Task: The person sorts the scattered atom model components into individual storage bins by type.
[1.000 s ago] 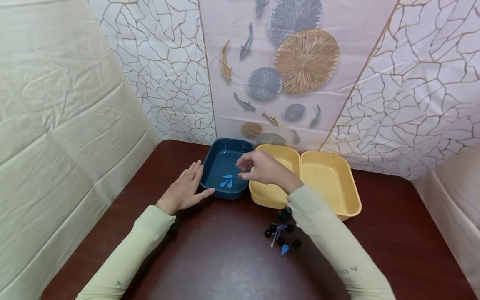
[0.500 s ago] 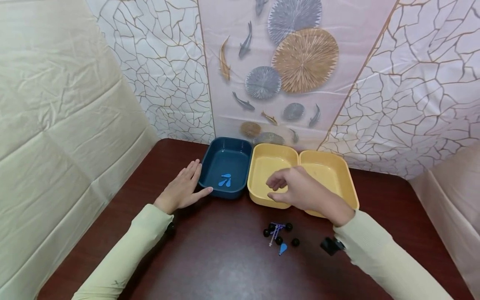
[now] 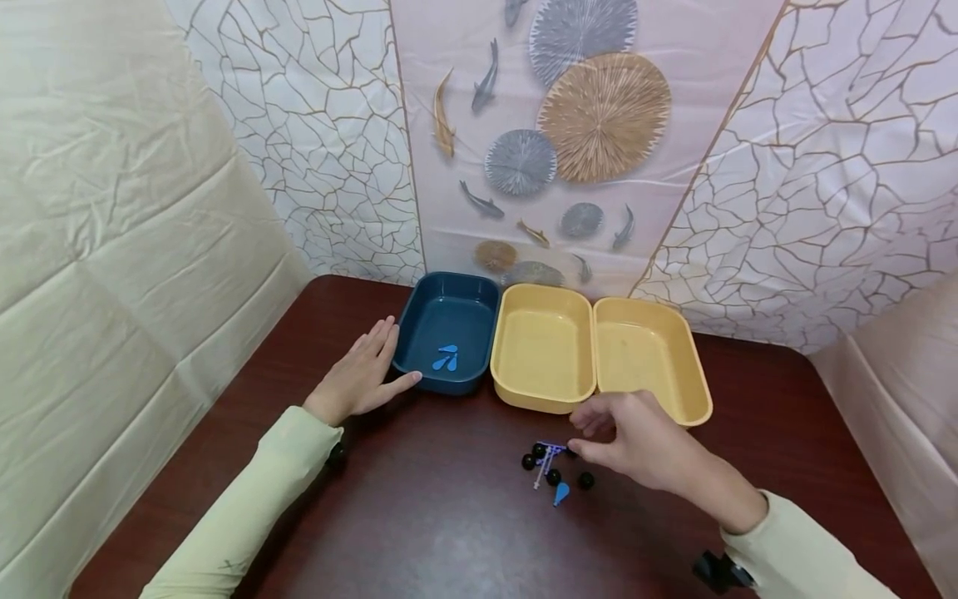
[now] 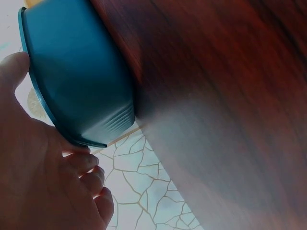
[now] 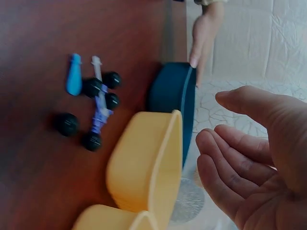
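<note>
Left hand [image 3: 358,371] spread against a blue bin [image 3: 447,387], the empty, loosely curved right hand [image 3: 645,439] hovers beside small pieces [image 3: 553,477], pick-up apparently needing a pinch.

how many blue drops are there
4: three drops lie in the blue tray, and the fourth drop lies on the table, near the black balls
</note>
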Tool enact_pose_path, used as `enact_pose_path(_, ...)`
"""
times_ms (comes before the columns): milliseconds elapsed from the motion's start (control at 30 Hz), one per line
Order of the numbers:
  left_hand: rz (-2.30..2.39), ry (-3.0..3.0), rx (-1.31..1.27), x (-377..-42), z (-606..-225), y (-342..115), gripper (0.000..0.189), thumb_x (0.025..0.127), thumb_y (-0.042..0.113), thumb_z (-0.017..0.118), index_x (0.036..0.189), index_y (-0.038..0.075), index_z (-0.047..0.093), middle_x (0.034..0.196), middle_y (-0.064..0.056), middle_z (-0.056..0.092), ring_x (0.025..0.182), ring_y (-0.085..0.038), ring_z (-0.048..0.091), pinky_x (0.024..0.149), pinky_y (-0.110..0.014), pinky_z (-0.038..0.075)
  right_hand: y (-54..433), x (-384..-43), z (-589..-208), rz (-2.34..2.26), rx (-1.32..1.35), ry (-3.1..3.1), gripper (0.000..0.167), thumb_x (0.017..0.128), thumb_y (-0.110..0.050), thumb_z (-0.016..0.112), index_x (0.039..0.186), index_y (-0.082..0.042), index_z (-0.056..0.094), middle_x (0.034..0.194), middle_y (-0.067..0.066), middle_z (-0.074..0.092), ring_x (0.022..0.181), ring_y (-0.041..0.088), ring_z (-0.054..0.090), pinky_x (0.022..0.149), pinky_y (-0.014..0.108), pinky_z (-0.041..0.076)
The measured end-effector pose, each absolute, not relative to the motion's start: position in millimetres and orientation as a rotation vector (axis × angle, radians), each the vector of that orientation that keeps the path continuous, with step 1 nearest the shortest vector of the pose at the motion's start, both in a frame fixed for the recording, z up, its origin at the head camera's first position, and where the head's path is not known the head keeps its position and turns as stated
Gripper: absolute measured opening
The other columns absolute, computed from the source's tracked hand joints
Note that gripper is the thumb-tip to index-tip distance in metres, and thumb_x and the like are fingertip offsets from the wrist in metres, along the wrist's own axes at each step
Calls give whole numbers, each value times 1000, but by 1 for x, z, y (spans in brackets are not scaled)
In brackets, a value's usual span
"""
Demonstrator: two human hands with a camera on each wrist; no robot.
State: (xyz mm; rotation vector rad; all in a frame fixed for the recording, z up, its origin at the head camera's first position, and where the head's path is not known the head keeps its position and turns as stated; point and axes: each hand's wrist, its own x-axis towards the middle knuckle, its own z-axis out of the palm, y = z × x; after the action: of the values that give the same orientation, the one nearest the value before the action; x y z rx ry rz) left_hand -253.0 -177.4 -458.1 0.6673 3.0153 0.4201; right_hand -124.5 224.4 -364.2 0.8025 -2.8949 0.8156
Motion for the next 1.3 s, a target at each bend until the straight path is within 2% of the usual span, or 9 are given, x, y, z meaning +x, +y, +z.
enact_pose_path(200,418,3015,663,-254,-458,-177,99,102,65,50,167,-2,18,178,-20,11,165,-40,15,133,-57,18,229,-109,-388,895,793,-2876,17,84,-17,90,96,-14,79,87,-7,78,78,1,71,71,25,62)
enact_pose_path(433,424,3011,661,-254,-458,-177,99,102,65,50,167,-2,17,178,-20,11,165,-40,14,133,-57,17,228,-95,-418,957,780,-2843,20,81,-13,91,96,-8,79,88,-2,79,76,7,73,67,26,62)
enact_pose_path(667,402,3013,653,-254,-458,-177,99,103,66,49,167,-3,16,178,-21,11,165,-39,15,133,-57,18,225,-87,-439,990,701,-2874,18,82,-12,90,95,-10,79,89,-3,79,76,5,74,66,23,61)
enact_pose_path(933,412,3011,653,-254,-460,-177,100,102,66,48,168,-2,15,178,-20,10,165,-39,14,133,-57,18,221,-80,-456,957,642,-2852,16,82,-13,91,93,-11,80,90,-2,78,77,5,73,65,23,61)
enact_pose_path(1300,417,3019,662,-254,-460,-177,100,102,66,48,168,-2,16,178,-20,11,165,-39,15,133,-57,18,212,-76,-471,793,543,-2820,15,78,-9,92,88,-11,80,85,-3,77,74,5,72,63,20,58)
